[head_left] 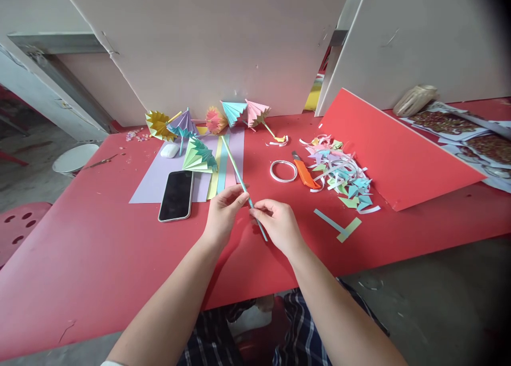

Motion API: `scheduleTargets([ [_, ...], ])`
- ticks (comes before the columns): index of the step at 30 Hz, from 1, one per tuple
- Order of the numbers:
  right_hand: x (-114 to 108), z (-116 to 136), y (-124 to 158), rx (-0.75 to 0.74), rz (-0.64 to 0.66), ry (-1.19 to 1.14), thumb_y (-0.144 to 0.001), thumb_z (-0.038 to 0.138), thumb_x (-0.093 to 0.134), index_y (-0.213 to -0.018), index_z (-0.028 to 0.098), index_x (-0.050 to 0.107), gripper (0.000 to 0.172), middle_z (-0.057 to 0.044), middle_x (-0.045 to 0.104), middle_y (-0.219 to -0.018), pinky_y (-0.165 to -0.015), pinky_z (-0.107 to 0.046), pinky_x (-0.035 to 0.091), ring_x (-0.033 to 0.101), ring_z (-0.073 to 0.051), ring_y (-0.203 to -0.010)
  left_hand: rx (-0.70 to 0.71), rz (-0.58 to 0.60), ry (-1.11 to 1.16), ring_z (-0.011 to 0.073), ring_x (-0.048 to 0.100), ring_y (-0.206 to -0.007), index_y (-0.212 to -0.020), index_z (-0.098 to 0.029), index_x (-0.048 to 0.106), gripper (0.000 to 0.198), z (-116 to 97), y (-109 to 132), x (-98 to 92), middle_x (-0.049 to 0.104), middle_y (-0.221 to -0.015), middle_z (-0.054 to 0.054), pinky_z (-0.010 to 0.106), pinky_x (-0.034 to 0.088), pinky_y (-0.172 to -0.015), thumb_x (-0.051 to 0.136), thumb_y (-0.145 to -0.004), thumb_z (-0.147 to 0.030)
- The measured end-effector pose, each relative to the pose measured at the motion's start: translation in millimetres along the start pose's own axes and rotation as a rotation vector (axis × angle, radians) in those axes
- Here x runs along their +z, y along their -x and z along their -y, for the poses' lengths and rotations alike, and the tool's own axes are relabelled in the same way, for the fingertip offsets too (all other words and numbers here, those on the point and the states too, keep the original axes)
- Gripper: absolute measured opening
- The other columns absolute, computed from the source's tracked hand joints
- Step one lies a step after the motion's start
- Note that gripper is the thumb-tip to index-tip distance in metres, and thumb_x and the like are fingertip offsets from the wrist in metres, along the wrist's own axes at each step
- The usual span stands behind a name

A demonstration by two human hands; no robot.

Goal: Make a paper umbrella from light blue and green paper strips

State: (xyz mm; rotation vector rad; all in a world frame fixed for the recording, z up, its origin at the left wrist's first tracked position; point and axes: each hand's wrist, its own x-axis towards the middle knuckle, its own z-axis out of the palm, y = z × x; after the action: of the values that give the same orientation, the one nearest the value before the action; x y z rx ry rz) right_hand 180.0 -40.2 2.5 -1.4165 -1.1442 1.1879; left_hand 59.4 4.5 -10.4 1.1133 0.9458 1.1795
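Between my two hands a thin rolled paper stick [235, 164], pale green to light blue, slants above the red table. My left hand [224, 212] pinches it around the middle. Lower down, the fingers of my right hand [278, 220] close on it, and its bottom end [263, 233] sticks out below them. Beyond my left hand, a green and teal folded paper umbrella [199, 156] lies on coloured paper sheets [149, 186]. A black-screened phone [176, 195] rests on the edge of those sheets, left of my left hand.
More paper umbrellas [233, 112] stand along the back. Right of centre are a white ring of tape or wire [283, 162], an orange utility knife [305, 173] and a heap of paper scraps [347, 171]. A red board [399, 158] leans behind the scraps. Two paper strips [349, 230] lie nearer.
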Motion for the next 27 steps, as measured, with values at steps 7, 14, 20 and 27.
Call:
scheduleTargets([
  [7,-1.3,-2.6,-0.5,-0.045,-0.027,0.086,-0.072,0.031,0.054,-0.069,0.02,0.059,0.012,-0.001,0.062,-0.063,-0.047,-0.025,0.049,0.061,-0.017,-0.057,0.003,-0.05,-0.07,0.0147,0.059,-0.076,-0.086,-0.016,0.066,0.024,-3.7,2.6,2.6,0.064,-0.083,0.003,0.029,0.05,-0.072,0.066,-0.068,-0.031],
  [14,0.5,-4.4,-1.8,-0.033,-0.008,0.067,-0.073,0.033,0.053,-0.066,0.02,0.057,0.016,-0.001,0.061,-0.061,-0.045,-0.024,0.047,0.059,-0.015,-0.053,-0.007,-0.024,-0.093,0.0146,0.059,-0.075,-0.09,-0.017,0.066,0.027,-7.6,4.8,3.7,0.063,-0.076,0.001,0.027,0.049,-0.07,0.068,-0.065,-0.029],
  [20,-2.1,-2.3,-1.6,-0.031,0.007,0.058,-0.072,0.035,0.054,-0.065,0.019,0.056,0.017,-0.001,0.06,-0.06,-0.045,-0.024,0.046,0.059,-0.016,-0.053,-0.047,0.007,-0.011,0.0137,0.058,-0.071,-0.087,-0.017,0.067,0.028,-6.6,2.5,0.2,0.063,-0.071,0.001,0.028,0.048,-0.07,0.072,-0.061,-0.026],
  [27,-4.7,-0.1,-1.3,-0.029,0.056,0.094,-0.074,0.036,0.053,-0.065,0.02,0.056,0.019,0.001,0.06,-0.058,-0.049,-0.025,0.043,0.056,-0.014,-0.05,-0.081,0.019,0.045,0.0149,0.06,-0.07,-0.077,-0.016,0.067,0.02,-4.7,0.0,-0.3,0.066,-0.073,0.003,0.027,0.047,-0.067,0.072,-0.06,-0.024],
])
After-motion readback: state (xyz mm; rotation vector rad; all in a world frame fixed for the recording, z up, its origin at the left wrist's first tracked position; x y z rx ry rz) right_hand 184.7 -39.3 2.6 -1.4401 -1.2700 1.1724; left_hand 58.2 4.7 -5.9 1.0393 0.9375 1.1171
